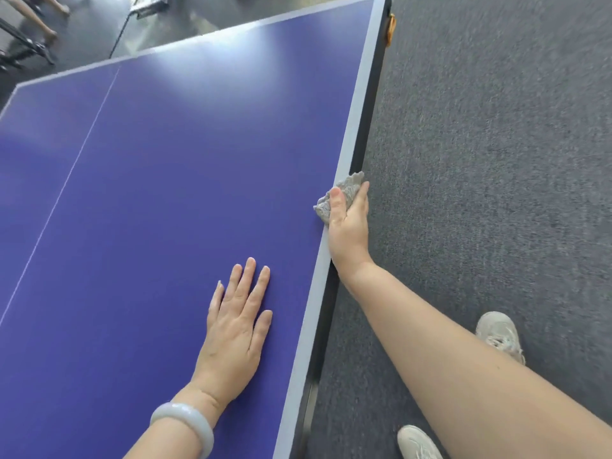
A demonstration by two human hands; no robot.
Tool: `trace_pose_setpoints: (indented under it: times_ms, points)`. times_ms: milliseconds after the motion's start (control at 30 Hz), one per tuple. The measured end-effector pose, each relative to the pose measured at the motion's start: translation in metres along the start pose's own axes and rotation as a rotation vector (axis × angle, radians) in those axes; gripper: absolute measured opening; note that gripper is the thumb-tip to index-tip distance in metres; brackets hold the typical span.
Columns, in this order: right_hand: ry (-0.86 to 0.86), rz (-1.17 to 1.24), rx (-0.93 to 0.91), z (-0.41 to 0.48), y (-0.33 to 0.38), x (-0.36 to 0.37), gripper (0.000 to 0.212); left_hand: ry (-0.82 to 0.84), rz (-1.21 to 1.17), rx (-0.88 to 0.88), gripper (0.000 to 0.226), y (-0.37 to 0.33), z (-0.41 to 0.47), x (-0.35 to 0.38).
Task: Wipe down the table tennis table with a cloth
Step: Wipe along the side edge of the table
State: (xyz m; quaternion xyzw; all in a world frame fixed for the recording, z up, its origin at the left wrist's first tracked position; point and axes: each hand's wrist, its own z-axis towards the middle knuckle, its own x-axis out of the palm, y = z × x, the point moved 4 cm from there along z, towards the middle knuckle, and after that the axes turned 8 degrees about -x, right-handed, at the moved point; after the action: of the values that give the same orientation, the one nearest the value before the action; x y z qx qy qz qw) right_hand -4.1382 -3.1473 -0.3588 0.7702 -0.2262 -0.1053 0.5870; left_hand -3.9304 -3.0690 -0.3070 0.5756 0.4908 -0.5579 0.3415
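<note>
Cloth (344, 193): small grey rag, bunched; judged light, soft, limp, so best gathered in the palm and pressed flat to the edge. Right hand (349, 220) grips it, thumb on top, fingers curled over the right edge of the blue surface (165, 193), about midway along that side. Cloth pokes out far of the fingers. Left hand (236, 329) lies flat, fingers straight, on the surface nearer, holding nothing.
</note>
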Motion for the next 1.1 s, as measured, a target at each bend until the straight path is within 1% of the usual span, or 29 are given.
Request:
trace_pose_setpoints:
  times_ms: [67, 133, 200, 267, 333, 400, 500, 567, 633, 667, 733, 833, 933, 1033, 1100]
  points:
    - [0.023, 0.01, -0.03, -0.053, -0.018, 0.004, 0.072, -0.01, 0.036, -0.016, 0.055, 0.005, -0.01, 0.004]
    - [0.073, 0.03, -0.063, -0.128, -0.043, 0.008, 0.073, -0.031, 0.043, -0.035, 0.055, 0.003, -0.01, 0.006]
    - [0.124, 0.054, -0.054, -0.199, -0.064, 0.011, 0.071, -0.031, 0.058, -0.04, 0.056, 0.003, -0.01, 0.008]
    - [0.141, 0.031, -0.052, -0.238, -0.077, 0.012, 0.068, -0.027, 0.067, -0.042, 0.057, 0.004, -0.011, 0.01]
    - [0.141, 0.005, -0.072, -0.238, -0.076, 0.012, 0.068, -0.031, 0.077, -0.043, 0.058, 0.004, -0.013, 0.01]
    - [0.118, -0.004, -0.093, -0.209, -0.068, 0.01, 0.072, -0.034, 0.087, -0.047, 0.058, 0.002, -0.01, 0.011]
    - [0.067, -0.004, -0.019, -0.143, -0.048, 0.008, 0.071, -0.046, 0.082, -0.046, 0.057, 0.007, -0.011, 0.011]
    - [0.013, -0.004, 0.008, -0.124, -0.038, 0.009, 0.07, -0.05, 0.074, -0.041, 0.057, 0.008, -0.011, 0.012]
    - [-0.031, -0.014, 0.003, -0.143, -0.045, 0.011, 0.07, -0.056, 0.082, -0.044, 0.057, 0.009, -0.01, 0.014]
    - [-0.043, -0.016, -0.003, -0.167, -0.056, 0.014, 0.07, -0.059, 0.093, -0.046, 0.057, 0.009, -0.01, 0.014]
    - [-0.032, -0.002, 0.001, -0.238, -0.076, 0.02, 0.072, -0.066, 0.103, -0.042, 0.056, 0.01, -0.01, 0.014]
    - [0.015, 0.018, 0.006, -0.323, -0.1, 0.025, 0.063, -0.066, 0.089, -0.035, 0.052, 0.009, -0.011, 0.015]
    - [0.1, -0.007, 0.048, -0.332, -0.107, 0.023, 0.067, -0.093, 0.067, -0.032, 0.05, 0.007, -0.013, 0.011]
    - [0.176, -0.058, 0.049, -0.322, -0.105, 0.019, 0.085, -0.127, 0.024, -0.022, 0.047, 0.005, -0.018, 0.006]
    - [0.216, -0.079, 0.051, -0.322, -0.104, 0.019, 0.091, -0.161, 0.017, -0.034, 0.045, 0.006, -0.022, 0.003]
